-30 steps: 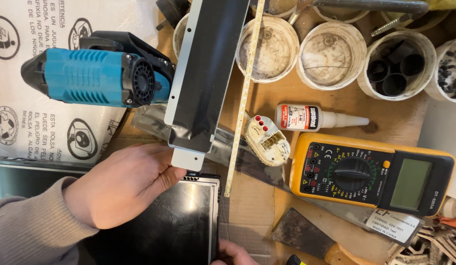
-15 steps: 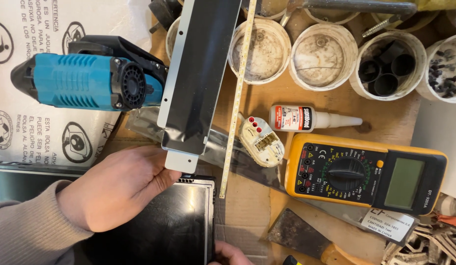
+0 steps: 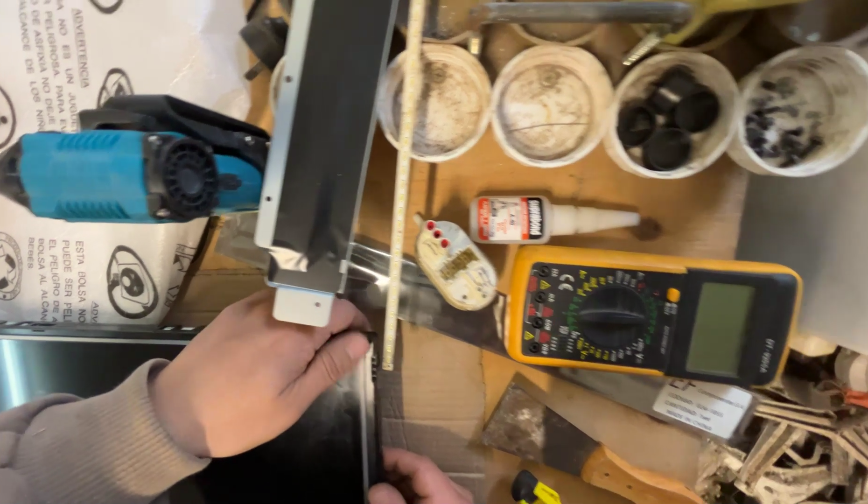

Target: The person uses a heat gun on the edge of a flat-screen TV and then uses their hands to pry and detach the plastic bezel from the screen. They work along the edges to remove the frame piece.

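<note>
Left hand [image 3: 252, 383] stays curled flat, gripping the dark panel's [image 3: 266, 467] top right corner at the bench's near edge, the view having drifted closer, while the right hand [image 3: 415, 481] barely shows, grip unclear.

— That long channel [image 3: 324, 140], is it metal?
— Sheet metal, dark and glossy on the face, pale and matt at the end tab. The panel [image 3: 294, 457] under the left hand [image 3: 252, 378] is glossy black too.
— And the bench [image 3: 453, 364]?
— Bare wood, rough and scuffed. The multimeter [image 3: 653, 313] has a matt yellow plastic shell, and the tubs [image 3: 555, 98] are grimy white plastic.
</note>
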